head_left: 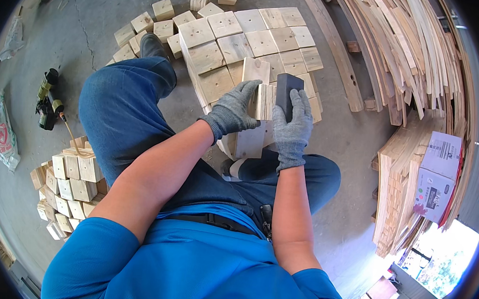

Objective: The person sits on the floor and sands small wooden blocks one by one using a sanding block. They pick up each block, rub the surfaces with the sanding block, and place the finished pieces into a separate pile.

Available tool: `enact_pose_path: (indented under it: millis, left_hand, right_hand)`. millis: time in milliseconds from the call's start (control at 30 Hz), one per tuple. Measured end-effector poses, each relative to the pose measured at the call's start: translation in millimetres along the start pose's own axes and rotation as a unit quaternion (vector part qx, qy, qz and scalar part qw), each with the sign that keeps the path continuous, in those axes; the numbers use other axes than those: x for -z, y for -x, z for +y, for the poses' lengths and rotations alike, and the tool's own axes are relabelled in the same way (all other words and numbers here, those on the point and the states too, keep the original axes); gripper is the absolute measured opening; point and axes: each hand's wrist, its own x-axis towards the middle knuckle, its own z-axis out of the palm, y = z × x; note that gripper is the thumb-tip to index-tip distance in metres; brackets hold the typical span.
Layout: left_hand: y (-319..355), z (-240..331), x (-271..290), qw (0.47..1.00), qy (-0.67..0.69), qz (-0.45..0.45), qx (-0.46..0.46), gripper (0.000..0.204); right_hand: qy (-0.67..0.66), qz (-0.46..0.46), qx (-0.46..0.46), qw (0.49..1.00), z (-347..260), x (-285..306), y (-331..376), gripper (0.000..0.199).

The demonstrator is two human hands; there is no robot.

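Observation:
My left hand (234,111), in a grey knitted glove, grips a wooden block (266,102) with layered grain on its side. My right hand (292,128), gloved the same way, holds a dark grey sanding block (289,92) against or right beside the wood's right side; contact is hard to tell. Beneath both hands a pale board (249,142) runs away from me, its far end (255,69) showing past the wooden block. Beyond lie rows of square wooden blocks (236,47), set close together, most with a small dark mark on top.
Loose wooden blocks (163,10) are scattered at the far left, near my shoe. More blocks are stacked (72,185) at the left, near a green-and-black power tool (48,100) and a plastic bag (6,133). Long timber strips (391,43) and a cardboard box (437,174) stand right.

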Motion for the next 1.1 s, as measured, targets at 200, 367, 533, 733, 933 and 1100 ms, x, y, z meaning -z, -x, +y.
enact_pose_path:
  millis: [200,367,533,733,933,1100]
  left_hand:
    - [-1,-3,-3,1.000,0.012,0.005,-0.005,0.113]
    - [-1,-3,-5,1.000,0.022,0.008,-0.008,0.115]
    - [0,-6,-9,1.000,0.016,0.016,-0.013,0.119]
    - [-3,-14,-22,0.998,0.020,0.053,-0.031,0.125]
    - [-5,-4,-22,0.998,0.012,0.059,-0.014,0.118]
    - [-3,-5,-21,0.997,0.004,0.068,-0.022,0.112]
  right_hand:
    - [0.001,0.008,0.010,1.000,-2,1,0,0.062]
    - [0.024,0.012,0.013,1.000,-5,0,1,0.061]
    - [0.092,-0.011,0.007,0.996,-17,4,1,0.061]
    - [0.129,-0.038,-0.008,0.991,-22,3,2,0.063]
    - [0.126,-0.041,-0.012,0.991,-20,4,3,0.064]
    - [0.077,-0.034,-0.020,0.996,-25,11,14,0.066]
